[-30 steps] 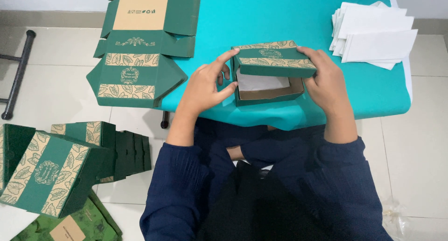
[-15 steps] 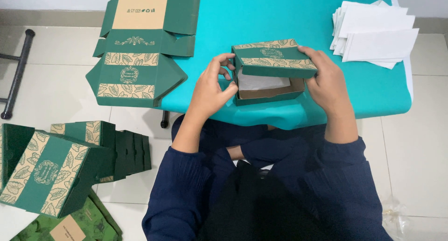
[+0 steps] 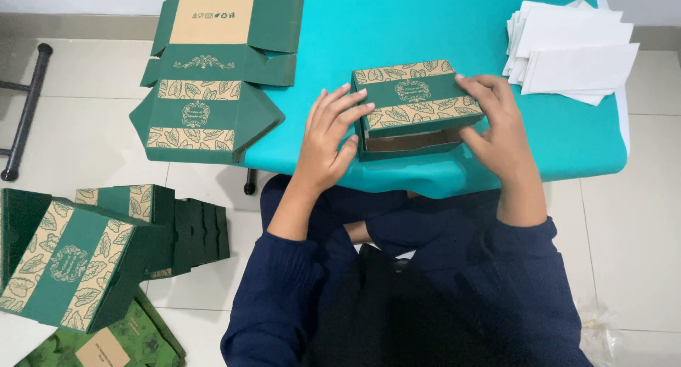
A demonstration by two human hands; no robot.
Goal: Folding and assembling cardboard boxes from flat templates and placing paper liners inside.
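Note:
A dark green cardboard box with tan leaf bands sits near the front edge of the teal table. Its lid is lowered almost fully, leaving a gap at the front where the brown inside shows. My left hand presses against the box's left end, fingers over the lid edge. My right hand holds the right end, fingers on the lid's top.
A flat unfolded green box blank overhangs the table's left side. A stack of white paper sheets lies at the back right. Finished green boxes and folded blanks sit on the tiled floor at the left.
The lid has come down from wide open to nearly shut, hiding the white sheet inside. My left hand shifted from the lid's side flap onto the box's left end.

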